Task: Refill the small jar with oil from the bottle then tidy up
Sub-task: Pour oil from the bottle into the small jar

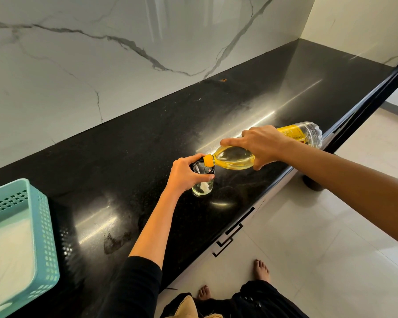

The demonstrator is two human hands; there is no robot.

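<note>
A teal basket sits at the far left of the black bench, well apart from the pouring, probably waiting for the tidy-up. A broad stretch of dark bench lies between it and the small jar, which stands upright near the front edge.

The left hand curls its fingers and thumb round the jar's black collar. This likely steadies the jar against the nudge of the bottle and keeps its mouth where the stream lands. Only a little oil shows at the bottom of the glass, so the refill looks barely begun.

The bottle lies nearly level, its orange neck over the jar's mouth. The right hand wraps round its middle, forefinger stretched toward the neck, a grip suited to fine control of the tilt. The bottle's base reaches out past the bench's front edge, over the floor. More bench runs on behind, toward the marble wall.
</note>
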